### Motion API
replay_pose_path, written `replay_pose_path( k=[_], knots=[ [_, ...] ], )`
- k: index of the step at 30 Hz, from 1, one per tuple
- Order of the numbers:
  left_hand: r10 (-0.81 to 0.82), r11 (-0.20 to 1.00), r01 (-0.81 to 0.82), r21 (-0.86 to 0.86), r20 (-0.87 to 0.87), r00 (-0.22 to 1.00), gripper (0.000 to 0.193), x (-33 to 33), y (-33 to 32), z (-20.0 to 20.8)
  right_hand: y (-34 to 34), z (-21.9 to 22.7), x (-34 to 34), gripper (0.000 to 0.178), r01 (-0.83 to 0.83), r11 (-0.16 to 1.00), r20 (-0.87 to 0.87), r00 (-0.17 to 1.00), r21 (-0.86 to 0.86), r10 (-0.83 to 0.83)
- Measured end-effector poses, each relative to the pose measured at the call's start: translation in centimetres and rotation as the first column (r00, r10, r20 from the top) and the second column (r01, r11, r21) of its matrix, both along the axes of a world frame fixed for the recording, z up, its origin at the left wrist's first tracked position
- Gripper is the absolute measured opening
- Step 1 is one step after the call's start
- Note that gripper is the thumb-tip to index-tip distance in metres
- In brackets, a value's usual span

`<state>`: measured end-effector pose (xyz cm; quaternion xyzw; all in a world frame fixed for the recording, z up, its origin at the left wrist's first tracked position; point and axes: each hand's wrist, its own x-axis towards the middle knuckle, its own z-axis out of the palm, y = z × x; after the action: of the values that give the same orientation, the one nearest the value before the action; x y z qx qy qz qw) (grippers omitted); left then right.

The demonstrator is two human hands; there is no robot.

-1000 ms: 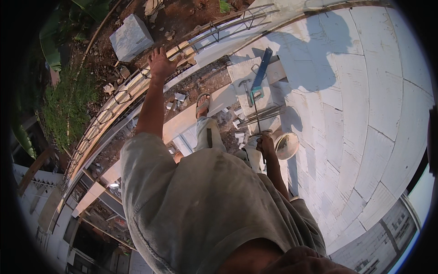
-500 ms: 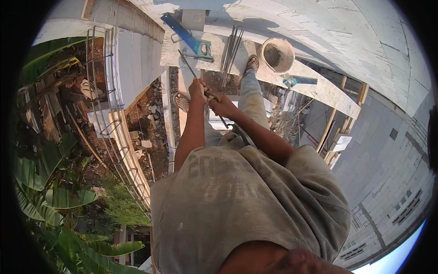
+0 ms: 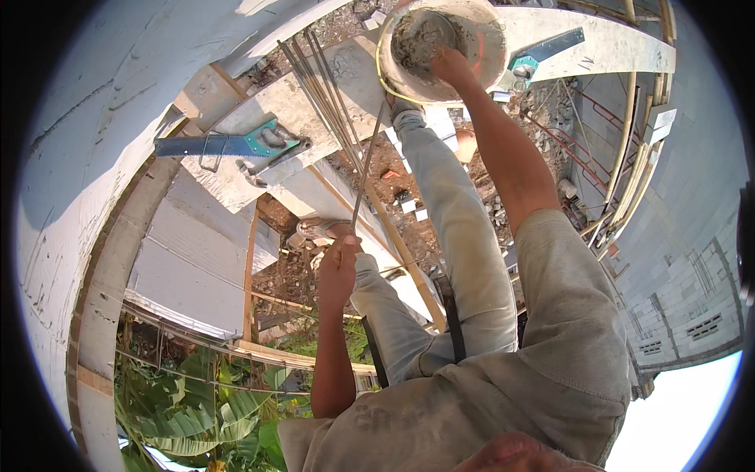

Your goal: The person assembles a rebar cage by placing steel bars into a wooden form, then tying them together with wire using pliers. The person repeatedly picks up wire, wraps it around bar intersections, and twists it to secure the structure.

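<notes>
My left hand (image 3: 340,263) is closed around one end of a thin steel rod (image 3: 366,173), which slants up toward the bucket's near side. My right hand (image 3: 452,67) is inside the round bucket (image 3: 486,47), over grey wet mortar (image 3: 417,43). Its fingers look curled together, and whatever they grip is hidden. Several loose steel rods (image 3: 318,94) lie in a bundle left of the bucket. Farther left, a handsaw (image 3: 208,147) with a teal handle rests on the pale board. Another teal-handled saw (image 3: 554,51) lies right of the bucket.
The pale board (image 3: 244,118) spans a drop with rubble (image 3: 393,185) below. My sandalled feet stand apart on separate supports. Bamboo poles (image 3: 625,134) and a block wall (image 3: 684,220) rise at the right. A rebar frame (image 3: 236,338) and banana leaves (image 3: 212,417) are at lower left.
My hands have come apart. The right has moved up and right into the bucket; the left keeps the rod. The view has swung, bringing the bucket closer to the top middle.
</notes>
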<state>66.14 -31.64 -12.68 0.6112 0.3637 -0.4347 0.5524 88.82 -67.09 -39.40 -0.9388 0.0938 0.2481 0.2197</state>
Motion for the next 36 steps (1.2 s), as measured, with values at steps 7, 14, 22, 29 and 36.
replay_pose_path(
  k=[7, 14, 22, 29, 36],
  knots=[
    [0.257, 0.852, -0.425, -0.306, -0.463, 0.848, 0.037, 12.5, -8.2, -0.1, -0.9, -6.5, 6.8, 0.062, -0.195, 0.975, -0.334, 0.931, -0.111, 0.148],
    [0.325, 0.833, -0.492, -0.254, -0.495, 0.806, 0.036, 16.4, -14.3, -8.0, -0.1, -7.2, 3.3, 0.068, -0.191, 0.982, -0.491, 0.854, 0.014, 0.173],
    [0.247, 0.886, -0.406, -0.224, -0.513, 0.822, 0.029, 14.6, -15.1, -9.2, -3.7, -1.4, 1.8, 0.069, 0.516, 0.818, -0.636, 0.726, 0.253, -0.261],
    [0.149, 0.978, -0.185, -0.099, -0.293, 0.944, 0.026, 13.8, -14.2, -9.1, -4.2, -2.6, 1.1, 0.062, 0.352, 0.864, -0.466, 0.87, 0.36, -0.16],
    [0.395, 0.848, -0.508, -0.149, -0.461, 0.795, 0.023, 16.1, -15.2, -9.5, -1.2, -5.1, 2.6, 0.064, -0.18, 0.981, -0.447, 0.885, -0.069, 0.131]
  ],
)
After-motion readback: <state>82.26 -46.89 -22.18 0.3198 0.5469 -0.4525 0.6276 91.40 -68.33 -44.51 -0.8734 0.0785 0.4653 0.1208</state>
